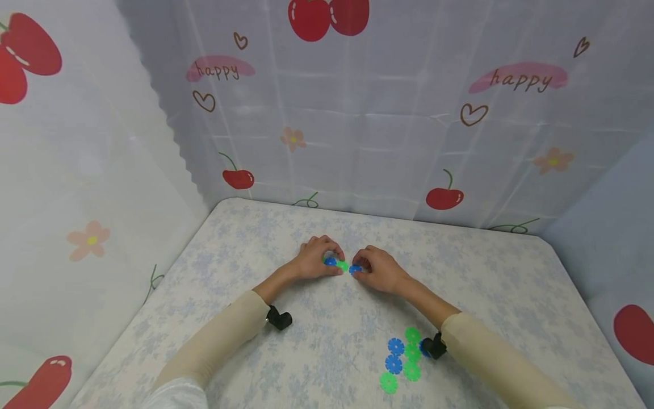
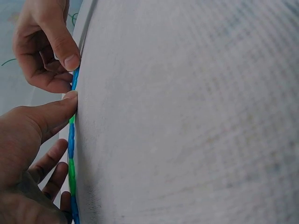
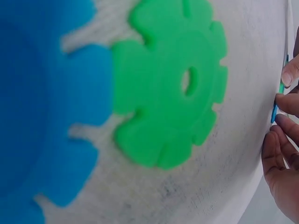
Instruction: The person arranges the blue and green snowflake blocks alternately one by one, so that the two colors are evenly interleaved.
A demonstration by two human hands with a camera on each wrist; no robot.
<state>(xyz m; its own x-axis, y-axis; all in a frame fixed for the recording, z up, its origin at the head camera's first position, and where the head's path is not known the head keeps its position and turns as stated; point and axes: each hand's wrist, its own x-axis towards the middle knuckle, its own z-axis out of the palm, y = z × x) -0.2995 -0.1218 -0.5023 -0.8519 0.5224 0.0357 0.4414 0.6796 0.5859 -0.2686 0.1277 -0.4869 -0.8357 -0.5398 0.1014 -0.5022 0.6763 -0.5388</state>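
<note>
My left hand [image 1: 318,260] is at the far middle of the table, its thumb and fingers curled round a green notched disc [image 1: 343,266] and a blue disc [image 1: 330,261]. Close on its right, my right hand [image 1: 382,272] pinches another blue disc [image 1: 355,269]. In the left wrist view the right hand [image 2: 44,46] has thumb and fingers on the blue disc [image 2: 75,78]; below, the left thumb lies over a green disc [image 2: 72,117], in line with more blue and green discs. Whether the two hands' discs interlock, I cannot tell.
Several loose green discs [image 1: 389,383] and blue discs [image 1: 393,364] lie on the table [image 1: 317,352] by the right forearm. In the right wrist view a green disc [image 3: 163,79] and a blue disc [image 3: 23,107] are close up. A printed curtain [image 1: 357,113] stands behind the table.
</note>
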